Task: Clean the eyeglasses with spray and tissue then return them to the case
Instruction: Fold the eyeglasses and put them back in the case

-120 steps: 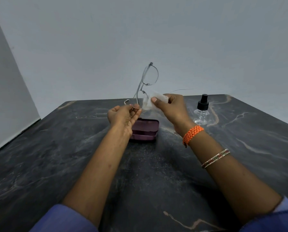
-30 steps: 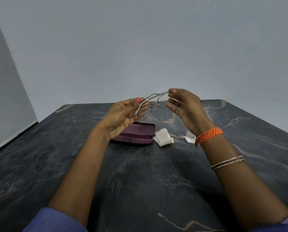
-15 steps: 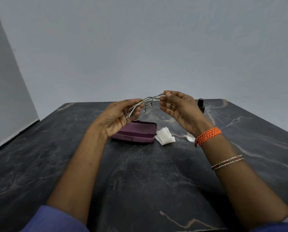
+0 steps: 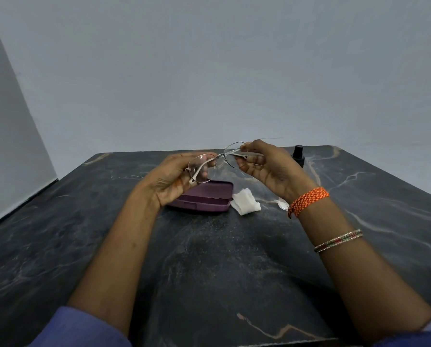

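Both hands, left hand [image 4: 174, 177] and right hand [image 4: 269, 166], grip the eyeglasses [image 4: 215, 160] above the shut purple case [image 4: 204, 196].

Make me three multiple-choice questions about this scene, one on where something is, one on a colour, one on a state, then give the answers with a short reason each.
1. Where is the tissue?
A. On the table just right of the case
B. In the right hand
C. Inside the case

2. What colour is the case?
A. Green
B. Purple
C. White

3. What state are the eyeglasses in?
A. Lying on the table
B. Shut inside the case
C. Held up in both hands

Answers:
1 A: the tissue lies crumpled on the table beside the case's right end.
2 B: its shell is plainly purple.
3 C: the left hand and right hand each grip one side of the frame above the case.
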